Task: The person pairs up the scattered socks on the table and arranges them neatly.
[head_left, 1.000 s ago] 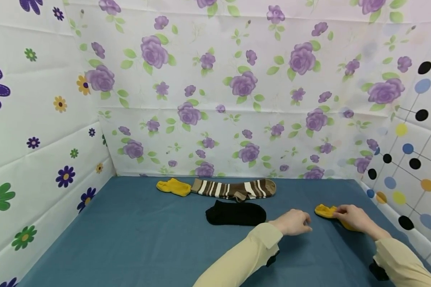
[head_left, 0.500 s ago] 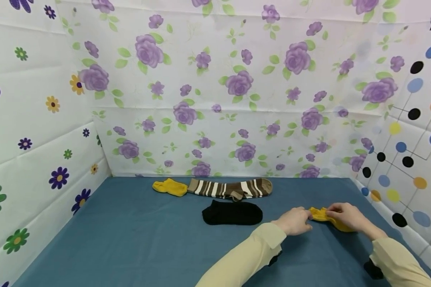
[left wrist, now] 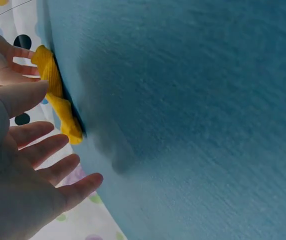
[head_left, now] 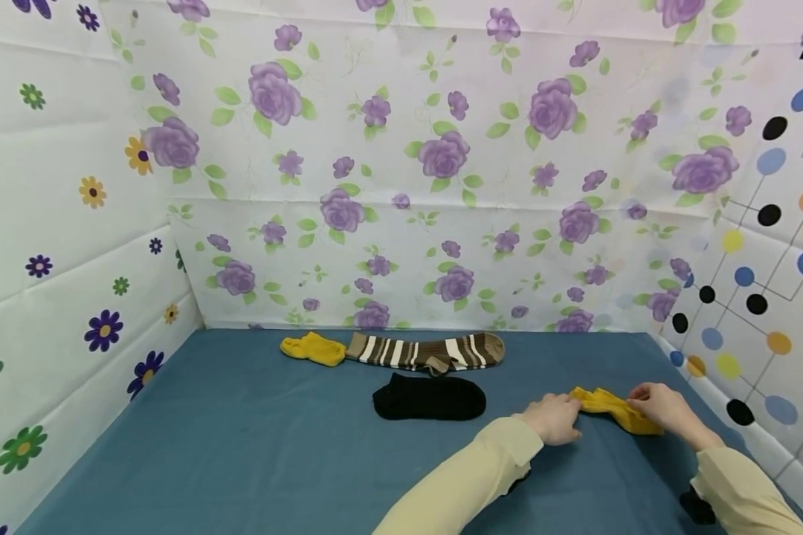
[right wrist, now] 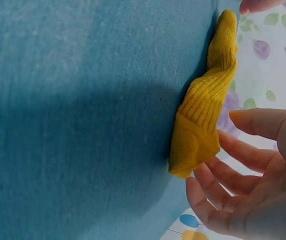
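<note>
A yellow ribbed sock (head_left: pixel 612 410) lies stretched out on the right part of the blue table. My left hand (head_left: pixel 552 419) is at its left end in the head view; the left wrist view shows the thumb and fingers (left wrist: pixel 43 150) spread, nothing between them. At the sock's other end is my right hand (head_left: pixel 665 409). Seen from the right wrist, its thumb stands apart from the sock, while the fingertips (right wrist: pixel 210 167) are right at the sock's edge. Neither hand grips the sock (right wrist: pixel 203 105).
A second yellow sock (head_left: pixel 313 349) lies at the back of the table (head_left: pixel 274 461), beside a brown-and-white striped sock (head_left: pixel 428 353). In front of the striped one lies a black ankle sock (head_left: pixel 430 397). Patterned cloth walls (head_left: pixel 401 171) bound the table at the back and sides.
My right fingers have come off the yellow sock and drawn back to its right end. My left hand has come up to the sock's left end. The other socks stay put on the table.
</note>
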A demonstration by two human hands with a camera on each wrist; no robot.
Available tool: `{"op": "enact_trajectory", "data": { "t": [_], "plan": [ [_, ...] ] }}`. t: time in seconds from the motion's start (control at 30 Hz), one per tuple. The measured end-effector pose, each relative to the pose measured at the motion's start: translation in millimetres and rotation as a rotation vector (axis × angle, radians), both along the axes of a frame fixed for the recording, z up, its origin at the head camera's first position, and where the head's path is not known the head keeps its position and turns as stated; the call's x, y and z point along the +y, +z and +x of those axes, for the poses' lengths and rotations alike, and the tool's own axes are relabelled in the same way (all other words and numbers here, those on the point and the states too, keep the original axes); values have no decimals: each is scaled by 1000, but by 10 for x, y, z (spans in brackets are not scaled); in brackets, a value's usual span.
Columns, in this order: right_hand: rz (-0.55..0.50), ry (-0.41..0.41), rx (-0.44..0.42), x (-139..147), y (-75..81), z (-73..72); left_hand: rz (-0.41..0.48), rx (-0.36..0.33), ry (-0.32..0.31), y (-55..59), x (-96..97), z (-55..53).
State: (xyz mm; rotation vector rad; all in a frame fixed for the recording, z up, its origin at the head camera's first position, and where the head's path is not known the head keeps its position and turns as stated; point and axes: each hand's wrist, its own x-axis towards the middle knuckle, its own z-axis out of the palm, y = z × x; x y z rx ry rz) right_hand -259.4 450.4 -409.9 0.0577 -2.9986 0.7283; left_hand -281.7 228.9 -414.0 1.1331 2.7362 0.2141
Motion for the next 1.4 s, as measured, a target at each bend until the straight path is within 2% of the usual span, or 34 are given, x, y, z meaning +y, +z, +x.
{"op": "enact_trajectory", "data": {
  "t": [0.23,0.5,0.73,1.17,1.3,1.4],
  "plan": [
    [-9,-11,-20,-69,-11,-16,1,5,7,-6,21,35],
    [-18,-28,-31,-153,-74,-29,24,0,38,-76,25,19],
    [-31,2,-12,-173,-98,-1,13,-13,19,-83,25,32],
    [-46,50,17,-271,-113,-10,20,-26,-17,-15,-31,90],
    [-53,85,31,-302,-105,-21,55,-7,-22,24,-48,80],
    [-67,90,26,-303,-91,-19,84,27,-3,40,-58,72]
  ]
}}
